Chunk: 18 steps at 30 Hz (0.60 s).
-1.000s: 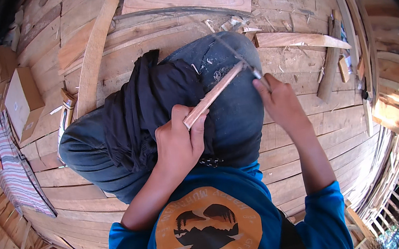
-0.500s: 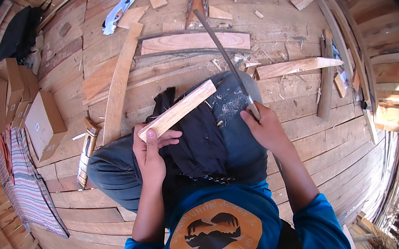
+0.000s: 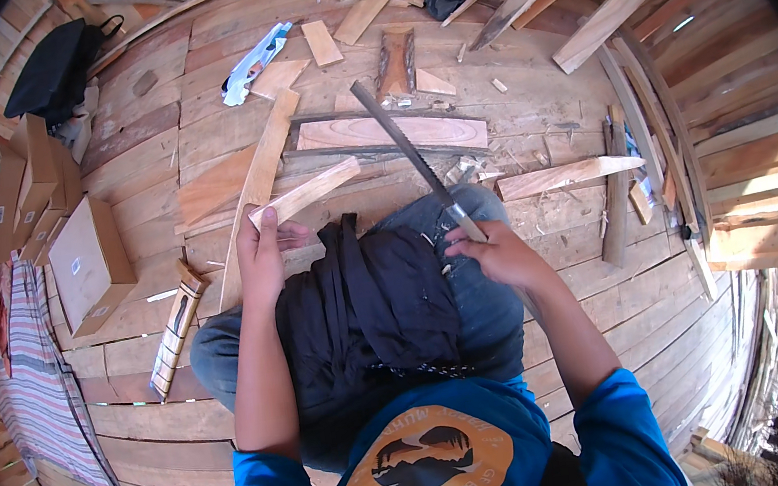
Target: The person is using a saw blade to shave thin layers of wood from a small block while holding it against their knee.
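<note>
My left hand [image 3: 265, 249] grips one end of a short, pale wooden stick [image 3: 308, 191], its thumb on top. The stick points away to the right, held in the air beyond my lap. In my right hand [image 3: 498, 250] is a long knife [image 3: 403, 143], held by its light-coloured handle. Its dark, narrow blade points up and away to the left, with its tip beyond the stick and apart from it. A bunched black cloth [image 3: 366, 295] covers my lap between the forearms.
Wood offcuts and shavings lie on the plank floor around a wide board [image 3: 391, 134]. A long plank [image 3: 257, 196] and a bundled wooden piece [image 3: 176, 330] lie left. Cardboard boxes [image 3: 92, 264] and a striped cloth [image 3: 38, 378] stand farther left. Planks [image 3: 618, 6] lean at the right.
Both hands have moved: the left went forward and slightly left with the stick, the right slightly left with the knife. Stick and blade have shifted left, and the view has tilted farther ahead.
</note>
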{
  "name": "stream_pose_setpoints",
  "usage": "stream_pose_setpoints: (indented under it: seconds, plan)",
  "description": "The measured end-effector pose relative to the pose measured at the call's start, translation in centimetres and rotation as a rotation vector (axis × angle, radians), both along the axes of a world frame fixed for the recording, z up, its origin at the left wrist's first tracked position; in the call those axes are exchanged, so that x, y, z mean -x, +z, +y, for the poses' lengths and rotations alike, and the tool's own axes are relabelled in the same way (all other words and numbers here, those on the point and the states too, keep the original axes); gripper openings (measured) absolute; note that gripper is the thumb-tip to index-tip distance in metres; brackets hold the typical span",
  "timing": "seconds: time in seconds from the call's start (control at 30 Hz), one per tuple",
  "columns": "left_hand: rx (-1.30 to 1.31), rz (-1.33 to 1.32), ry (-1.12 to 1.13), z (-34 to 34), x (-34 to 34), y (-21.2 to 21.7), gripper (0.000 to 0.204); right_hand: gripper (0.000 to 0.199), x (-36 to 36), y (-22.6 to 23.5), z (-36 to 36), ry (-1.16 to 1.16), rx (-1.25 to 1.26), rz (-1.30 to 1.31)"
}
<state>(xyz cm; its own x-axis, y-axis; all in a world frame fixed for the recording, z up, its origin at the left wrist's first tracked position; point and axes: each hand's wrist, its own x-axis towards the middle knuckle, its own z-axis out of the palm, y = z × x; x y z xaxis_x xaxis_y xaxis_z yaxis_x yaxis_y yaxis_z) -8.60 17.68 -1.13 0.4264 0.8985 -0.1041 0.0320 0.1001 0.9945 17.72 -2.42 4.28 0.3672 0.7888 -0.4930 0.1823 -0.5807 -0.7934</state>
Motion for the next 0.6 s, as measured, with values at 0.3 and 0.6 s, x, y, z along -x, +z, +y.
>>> stream_pose_setpoints:
  seconds: [0.3,0.6]
  plan:
    - [-0.066,0.116,0.1,-0.6,0.9,-0.8,0.028,0.014,0.0,2.3,0.6,0.012,0.254,0.351]
    - [-0.147,0.207,0.083,-1.1,1.0,-1.2,0.029,0.012,-1.0,-1.3,0.3,-0.118,-0.351,-0.018]
